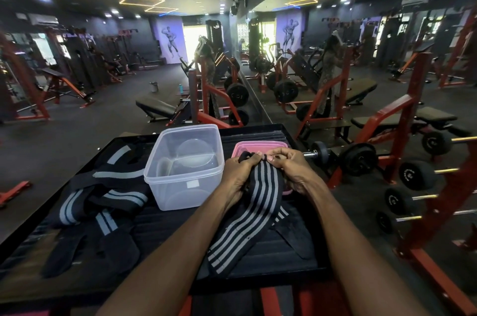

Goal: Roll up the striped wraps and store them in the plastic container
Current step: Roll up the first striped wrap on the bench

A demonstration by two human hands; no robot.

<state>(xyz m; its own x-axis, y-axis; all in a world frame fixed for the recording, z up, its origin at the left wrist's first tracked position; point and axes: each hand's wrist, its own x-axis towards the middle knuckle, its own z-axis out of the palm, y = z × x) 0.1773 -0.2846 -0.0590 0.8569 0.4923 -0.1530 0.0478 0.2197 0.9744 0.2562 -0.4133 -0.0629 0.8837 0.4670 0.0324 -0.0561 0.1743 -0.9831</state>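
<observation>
Both hands, left hand [238,173] and right hand [291,170], pinched the black grey-striped elastic wrap's [247,222] top end between clenched fingers [268,157], beside the clear plastic container [184,168].

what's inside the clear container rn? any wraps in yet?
No wraps in the clear container; only its see-through floor shows. Both hands, left and right, hold one striped wrap beside it. The other wraps lie left of it.
</observation>
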